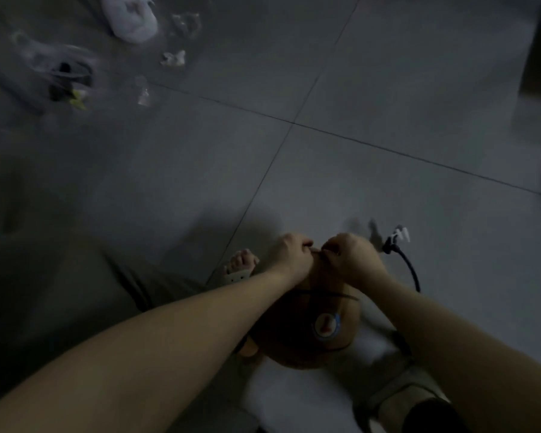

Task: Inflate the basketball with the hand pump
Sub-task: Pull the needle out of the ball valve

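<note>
Left hand point(289, 254) and right hand point(349, 256) curl fingertip to fingertip atop the basketball point(291, 342); whether either grip clamps anything, I cannot tell. A hose point(413, 271) arcs just right of them.

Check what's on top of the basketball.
Left hand and right hand meet atop the basketball, fingers pinching a small item hidden between them; the valve is covered too.

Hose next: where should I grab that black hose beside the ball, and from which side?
Pinch the black hose just below its white-tipped end, probably from the right: that end seems to arch clear of the floor, while the basketball, left hand and right hand crowd its left side.
</note>
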The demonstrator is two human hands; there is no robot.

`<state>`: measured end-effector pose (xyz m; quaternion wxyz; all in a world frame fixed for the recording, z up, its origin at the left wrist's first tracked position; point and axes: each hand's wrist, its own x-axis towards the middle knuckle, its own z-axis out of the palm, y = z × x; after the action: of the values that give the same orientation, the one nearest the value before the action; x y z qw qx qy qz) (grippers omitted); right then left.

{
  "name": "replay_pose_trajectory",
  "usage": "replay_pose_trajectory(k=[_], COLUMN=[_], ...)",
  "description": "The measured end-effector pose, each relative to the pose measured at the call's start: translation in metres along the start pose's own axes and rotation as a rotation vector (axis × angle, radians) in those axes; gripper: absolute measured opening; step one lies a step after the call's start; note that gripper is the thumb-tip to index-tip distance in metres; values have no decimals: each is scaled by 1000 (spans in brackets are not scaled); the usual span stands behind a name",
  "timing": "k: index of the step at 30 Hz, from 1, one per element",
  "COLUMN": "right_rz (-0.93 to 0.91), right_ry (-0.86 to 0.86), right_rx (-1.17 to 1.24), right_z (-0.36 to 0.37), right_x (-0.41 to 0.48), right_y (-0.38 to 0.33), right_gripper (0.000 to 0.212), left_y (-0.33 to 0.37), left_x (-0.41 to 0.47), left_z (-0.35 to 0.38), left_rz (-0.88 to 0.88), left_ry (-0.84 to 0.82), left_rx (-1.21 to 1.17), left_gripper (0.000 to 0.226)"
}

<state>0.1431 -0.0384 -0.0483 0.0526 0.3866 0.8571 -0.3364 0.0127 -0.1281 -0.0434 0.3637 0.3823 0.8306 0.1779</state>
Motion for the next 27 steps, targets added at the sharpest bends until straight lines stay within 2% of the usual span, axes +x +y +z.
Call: replay_pose_trajectory(k=[3, 6, 9, 12, 15, 17, 19, 22, 27], right_rz=[-135, -278, -347, -274, -88, 157, 354, 405, 399], right_ry=[-192, -373, -468, -538, -641, -735, -748, -691, -641], right_rx=[-273, -570, -687, -739, -588, -233, 150, 412, 574], right_z=[-16, -32, -38, -35, -36, -38, -35, -32, -27], right_x=[14, 28, 33, 28, 29, 28, 21, 6, -15], right_y=[-6, -22, -31, -29, -7, 16, 34, 39, 48], right_gripper=[22, 19, 13, 12, 22, 34, 35, 33, 39], left_y=[-3, 0, -5, -9, 8, 16, 18, 15, 10], left_x=[-17, -34, -54, -55, -38, -33, -34, -35, -31], left_z=[-6, -2, 10, 16, 21, 27, 32, 29, 23], left_rz=[37, 77, 183, 205, 271, 328, 359, 385, 490], left_ry=[53, 91, 189, 242, 183, 136, 124, 138, 65], left_rx=[108, 180, 267, 205, 277, 328, 358, 375, 378], left_gripper=[47, 44, 36, 32, 33, 36, 37, 38, 36])
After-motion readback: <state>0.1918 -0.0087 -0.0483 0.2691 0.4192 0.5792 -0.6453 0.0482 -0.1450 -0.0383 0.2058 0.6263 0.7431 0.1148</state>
